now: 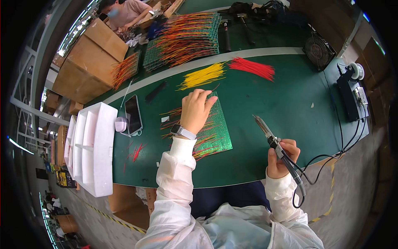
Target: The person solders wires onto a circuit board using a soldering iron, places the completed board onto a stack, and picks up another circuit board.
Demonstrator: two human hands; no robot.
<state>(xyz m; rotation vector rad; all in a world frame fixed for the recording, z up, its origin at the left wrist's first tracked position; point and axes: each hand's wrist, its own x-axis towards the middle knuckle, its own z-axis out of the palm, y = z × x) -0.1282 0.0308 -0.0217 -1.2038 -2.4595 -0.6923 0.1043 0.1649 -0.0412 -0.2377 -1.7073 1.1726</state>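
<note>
The left hand [195, 110] lies palm down on a green rectangular circuit board [217, 128] fitted with red, orange and yellow wire leads, the fingers bent and closed together over the board's far edge; whether they pinch a wire cannot be told. A grey-strapped wristwatch [180, 131] sits on that wrist, and the white sleeve runs back toward the body. The right hand [282, 159] is held off to the right of the board, well apart from it, fist closed around the black handle of a soldering iron [275, 143] whose metal tip points up and away toward the table; its black cable loops down below the hand. The board rests on the green table mat [265, 95], directly under the left hand. Beyond the left hand lie a loose bundle of yellow wires [203, 76] and, to its right, a loose bundle of red wires [253, 68]. Further off stands a stack of green circuit boards bristling with red and orange leads [184, 39]. To the left of the left hand lie a black smartphone [133, 114] face up and a white foam tray with open compartments [93, 145]. Far left and beyond, plain brown cardboard boxes [89, 60] are stacked; no label on them is legible. Far right of the right hand stands a black soldering station [350, 97], and beyond it a small black fan [318, 50].
</note>
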